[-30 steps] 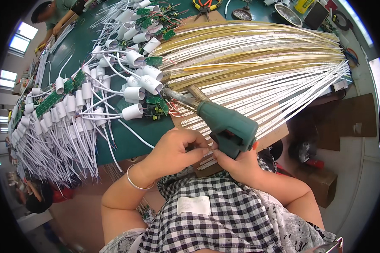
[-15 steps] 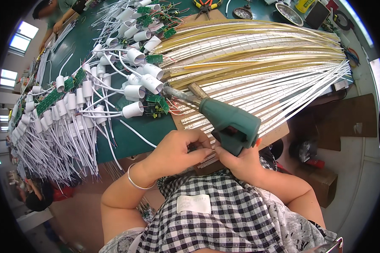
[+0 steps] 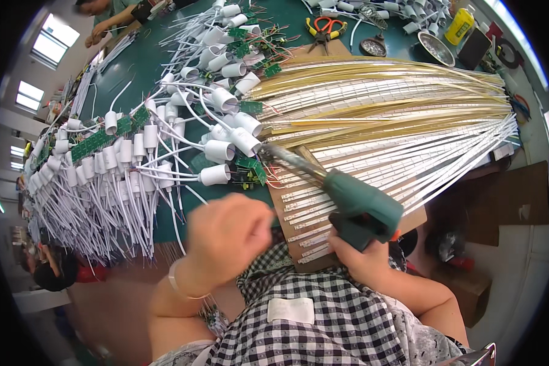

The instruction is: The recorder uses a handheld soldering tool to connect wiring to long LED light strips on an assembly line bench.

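My right hand (image 3: 363,259) is closed round the grip of a green soldering gun (image 3: 369,204). The gun's long metal nose points up and left, toward the circuit boards with coloured wires (image 3: 248,171) beside the white lamp sockets (image 3: 215,175). My left hand (image 3: 229,235), with a bangle at its wrist, is in the air in front of the sockets. It is smeared by motion; its fingers look curled, but whether anything is between them cannot be made out. Under the gun, white LED strips (image 3: 323,229) lie side by side on a brown board (image 3: 283,210), their near ends lined up.
More sockets with white cables (image 3: 100,165) are heaped at left. Yellow-backed strips (image 3: 372,73) fan out to the right. Pliers (image 3: 325,30), a small dish (image 3: 373,46), a metal bowl (image 3: 436,49) and a yellow bottle (image 3: 460,25) stand at the back. Another person (image 3: 113,18) works at far left.
My left hand has moved left and down, away from the strip ends and my right hand. The view has shifted, so the table sits lower in it. The gun stays in my right hand.
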Demonstrator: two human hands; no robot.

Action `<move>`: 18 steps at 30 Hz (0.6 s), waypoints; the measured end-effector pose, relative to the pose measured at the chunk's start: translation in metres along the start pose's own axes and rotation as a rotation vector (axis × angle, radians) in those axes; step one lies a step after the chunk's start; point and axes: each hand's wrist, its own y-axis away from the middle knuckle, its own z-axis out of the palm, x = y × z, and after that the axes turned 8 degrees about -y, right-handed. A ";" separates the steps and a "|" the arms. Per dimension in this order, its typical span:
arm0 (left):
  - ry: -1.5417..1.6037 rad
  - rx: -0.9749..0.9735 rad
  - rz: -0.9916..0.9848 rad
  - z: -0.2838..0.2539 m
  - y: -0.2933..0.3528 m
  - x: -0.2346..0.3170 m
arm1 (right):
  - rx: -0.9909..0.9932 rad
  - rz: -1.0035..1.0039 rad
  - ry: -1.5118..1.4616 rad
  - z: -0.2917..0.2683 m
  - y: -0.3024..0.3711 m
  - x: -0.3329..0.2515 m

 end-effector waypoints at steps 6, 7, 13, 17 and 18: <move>-0.517 0.222 0.327 -0.025 -0.013 -0.017 | 0.142 0.051 -0.121 -0.013 0.009 -0.016; -0.464 0.151 0.368 -0.008 -0.010 -0.021 | 0.156 0.053 -0.102 -0.014 0.013 -0.019; -0.301 0.110 0.269 0.068 0.023 -0.038 | 0.137 0.125 0.059 -0.042 0.038 -0.022; -0.243 0.073 0.204 0.062 0.026 -0.039 | 0.139 0.153 0.089 -0.044 0.042 -0.028; -0.200 0.051 0.182 0.052 0.024 -0.042 | 0.164 0.179 0.081 -0.044 0.043 -0.029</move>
